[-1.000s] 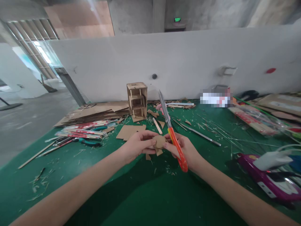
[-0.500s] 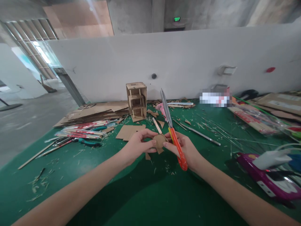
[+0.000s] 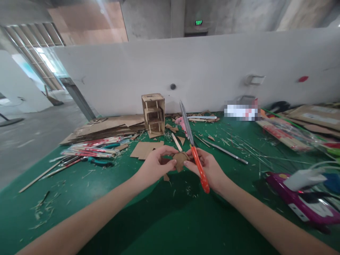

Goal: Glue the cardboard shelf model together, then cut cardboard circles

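A small rounded piece of cardboard (image 3: 180, 161) is pinched between both hands over the green table (image 3: 159, 226). My left hand (image 3: 158, 163) is closed on its left edge, thumb in front and fingers behind. My right hand (image 3: 205, 166) grips its right edge and also carries a pair of scissors (image 3: 199, 166) with orange handles. The scissor blades point up and away from me, close together. Just beyond the cardboard lies a short pale wooden stick (image 3: 176, 142). Flat cardboard pieces (image 3: 145, 150) rest beyond my left hand.
A cardboard shelf model (image 3: 153, 115) stands near the white wall. Left of it are stacked cardboard sheets (image 3: 106, 125), wrapped sticks (image 3: 91, 148) and teal-handled pliers (image 3: 99, 162). To the right lie a metal rod (image 3: 228, 153) and a purple power strip (image 3: 300, 202) with plugs. Scraps are scattered about.
The cardboard piece has tilted slightly between my fingers, and the scissors have turned a little with my right hand. Both hands keep their hold; the view has shifted slightly.
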`<state>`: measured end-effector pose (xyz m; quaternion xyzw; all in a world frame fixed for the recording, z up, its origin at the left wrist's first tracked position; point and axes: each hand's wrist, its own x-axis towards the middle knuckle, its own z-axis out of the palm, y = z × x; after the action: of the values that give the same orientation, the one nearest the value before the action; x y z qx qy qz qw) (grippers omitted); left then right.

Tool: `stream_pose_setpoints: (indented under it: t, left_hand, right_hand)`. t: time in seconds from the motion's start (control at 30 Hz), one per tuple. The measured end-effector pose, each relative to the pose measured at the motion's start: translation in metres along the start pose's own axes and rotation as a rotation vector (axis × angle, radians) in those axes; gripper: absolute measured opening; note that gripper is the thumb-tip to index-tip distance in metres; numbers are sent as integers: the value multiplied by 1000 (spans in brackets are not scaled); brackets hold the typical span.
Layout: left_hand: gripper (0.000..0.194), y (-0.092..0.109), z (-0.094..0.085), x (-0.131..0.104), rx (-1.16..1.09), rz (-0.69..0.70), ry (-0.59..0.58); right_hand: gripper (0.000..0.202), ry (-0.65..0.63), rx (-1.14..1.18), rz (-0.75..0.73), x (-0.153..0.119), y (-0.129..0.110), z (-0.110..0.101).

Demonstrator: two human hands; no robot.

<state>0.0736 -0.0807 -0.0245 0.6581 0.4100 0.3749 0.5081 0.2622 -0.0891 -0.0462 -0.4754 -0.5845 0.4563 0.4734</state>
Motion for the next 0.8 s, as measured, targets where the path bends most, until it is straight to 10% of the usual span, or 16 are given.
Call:
stream_pose_setpoints:
  t: [0.8]
  left_hand:
    - [39, -8, -18, 7, -85, -30, -156]
  right_hand:
    - [32, -109, 240, 92, -4, -1, -5]
